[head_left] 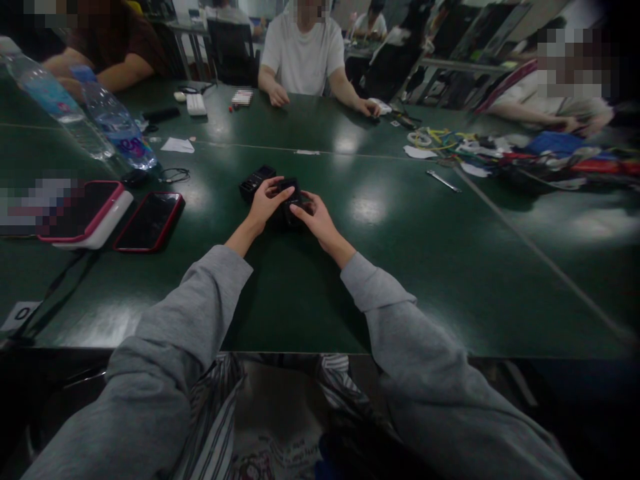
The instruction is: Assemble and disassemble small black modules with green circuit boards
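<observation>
Both my hands hold a small black device (290, 197) a little above the green table (300, 287), near the middle of the view. My left hand (266, 203) grips its left side, thumb across the front. On the right side, my right hand (316, 217) wraps it with the thumb near its face. A second black device with buttons (256, 181) sits on the table just beyond my left hand. Fine details of the held device are too dark to make out.
A red-edged phone (150, 222), a pink-cased tablet (83, 210) and two water bottles (117, 123) are on the left. A wrench-like metal tool (443, 181) and tangled cables (520, 160) are at the right. Across the table sits a person in white (303, 50).
</observation>
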